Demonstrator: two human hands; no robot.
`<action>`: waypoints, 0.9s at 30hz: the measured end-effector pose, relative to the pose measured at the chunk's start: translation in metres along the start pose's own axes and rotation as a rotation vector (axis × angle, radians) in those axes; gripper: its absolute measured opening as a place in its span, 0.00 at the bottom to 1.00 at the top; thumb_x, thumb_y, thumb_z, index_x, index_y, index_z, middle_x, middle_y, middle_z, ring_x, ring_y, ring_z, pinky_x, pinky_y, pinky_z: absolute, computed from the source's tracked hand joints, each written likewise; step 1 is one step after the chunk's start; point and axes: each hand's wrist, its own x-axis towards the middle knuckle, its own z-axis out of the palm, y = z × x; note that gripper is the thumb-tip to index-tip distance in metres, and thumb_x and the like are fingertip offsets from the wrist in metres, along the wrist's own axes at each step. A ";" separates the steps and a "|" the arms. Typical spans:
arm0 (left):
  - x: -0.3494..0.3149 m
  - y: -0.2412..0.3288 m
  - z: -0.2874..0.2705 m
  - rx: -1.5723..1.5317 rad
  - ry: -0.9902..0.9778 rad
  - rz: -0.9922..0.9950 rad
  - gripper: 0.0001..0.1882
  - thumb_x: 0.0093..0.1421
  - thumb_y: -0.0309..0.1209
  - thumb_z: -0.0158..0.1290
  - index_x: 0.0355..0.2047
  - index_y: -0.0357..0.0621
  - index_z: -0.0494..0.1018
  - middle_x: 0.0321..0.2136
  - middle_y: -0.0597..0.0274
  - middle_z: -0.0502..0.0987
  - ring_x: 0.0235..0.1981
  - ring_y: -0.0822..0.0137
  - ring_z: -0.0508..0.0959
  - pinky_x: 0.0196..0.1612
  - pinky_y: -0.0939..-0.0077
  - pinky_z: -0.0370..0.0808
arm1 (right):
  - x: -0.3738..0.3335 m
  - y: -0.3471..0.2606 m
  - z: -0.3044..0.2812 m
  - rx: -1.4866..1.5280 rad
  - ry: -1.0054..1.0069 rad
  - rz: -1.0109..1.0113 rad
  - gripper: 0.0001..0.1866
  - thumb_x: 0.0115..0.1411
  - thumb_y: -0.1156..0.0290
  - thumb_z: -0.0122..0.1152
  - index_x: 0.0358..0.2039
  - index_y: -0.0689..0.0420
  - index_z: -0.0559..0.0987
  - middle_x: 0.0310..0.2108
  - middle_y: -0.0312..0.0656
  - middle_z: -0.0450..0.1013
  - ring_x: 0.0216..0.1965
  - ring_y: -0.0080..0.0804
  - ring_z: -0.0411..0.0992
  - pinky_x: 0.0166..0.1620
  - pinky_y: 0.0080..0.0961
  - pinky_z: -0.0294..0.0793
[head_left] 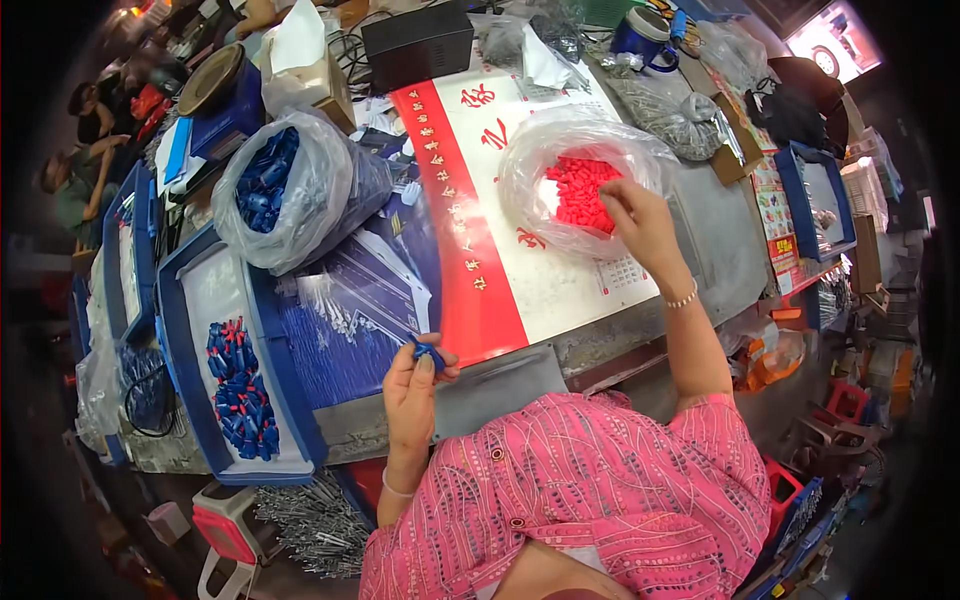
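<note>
My left hand (410,400) is closed around a small blue plastic part (429,353), held up near the front edge of the table. My right hand (642,226) reaches over a clear plastic bag (518,150) of small red plastic pieces (578,190). Its thumb and fingers are pinched together at the right side of the heap; whatever is between them is hidden. To the left, another clear bag (345,185) stands open with blue plastic parts (266,185) like the one I hold. In a blue tray (295,400) lie several blue parts with red pieces fitted (240,395).
A red and white printed sheet (480,270) lies under the red pieces' bag. At the back stand a black box (417,45), a tissue box (305,70) and a blue mug (643,35). A bag of metal parts (670,115) sits back right; metal rods (315,525) lie below the table.
</note>
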 end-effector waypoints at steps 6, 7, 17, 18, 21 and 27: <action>-0.010 0.006 0.017 0.210 -0.039 -0.029 0.16 0.64 0.30 0.43 0.48 0.31 0.64 0.29 0.60 0.73 0.29 0.73 0.72 0.37 0.80 0.69 | 0.050 0.012 0.041 -0.360 -0.052 -0.217 0.08 0.54 0.71 0.54 0.33 0.60 0.76 0.32 0.45 0.72 0.30 0.42 0.72 0.33 0.34 0.71; -0.012 0.006 0.018 0.224 -0.043 -0.031 0.16 0.64 0.31 0.43 0.48 0.31 0.64 0.29 0.60 0.73 0.29 0.73 0.72 0.37 0.81 0.69 | 0.055 0.010 0.046 -0.537 -0.114 -0.137 0.09 0.54 0.70 0.54 0.32 0.60 0.76 0.33 0.46 0.71 0.31 0.45 0.72 0.35 0.37 0.71; -0.016 0.001 0.004 0.238 -0.038 -0.116 0.16 0.64 0.29 0.43 0.49 0.32 0.65 0.29 0.60 0.74 0.29 0.74 0.72 0.37 0.81 0.69 | 0.027 -0.072 0.011 -0.026 0.007 -0.365 0.07 0.48 0.81 0.59 0.30 0.62 0.75 0.25 0.44 0.71 0.26 0.37 0.71 0.30 0.30 0.69; -0.016 -0.001 0.005 0.245 -0.013 -0.122 0.16 0.64 0.29 0.43 0.49 0.32 0.65 0.29 0.60 0.74 0.29 0.74 0.72 0.37 0.81 0.69 | 0.017 -0.102 -0.001 0.141 0.032 -0.376 0.09 0.46 0.84 0.60 0.30 0.62 0.76 0.23 0.44 0.70 0.26 0.35 0.71 0.30 0.28 0.69; -0.010 -0.004 0.005 0.219 -0.060 -0.238 0.17 0.64 0.27 0.42 0.52 0.32 0.62 0.32 0.62 0.73 0.36 0.75 0.72 0.41 0.82 0.70 | -0.016 -0.170 -0.025 0.297 0.120 -0.567 0.09 0.44 0.85 0.59 0.28 0.61 0.76 0.23 0.42 0.71 0.24 0.32 0.71 0.29 0.29 0.69; -0.005 0.001 0.027 0.217 -0.297 -0.202 0.17 0.64 0.28 0.43 0.52 0.34 0.63 0.33 0.62 0.73 0.36 0.76 0.72 0.39 0.83 0.71 | -0.030 -0.203 -0.034 1.288 0.003 -0.854 0.04 0.52 0.71 0.59 0.23 0.55 0.75 0.24 0.33 0.73 0.23 0.27 0.72 0.29 0.24 0.70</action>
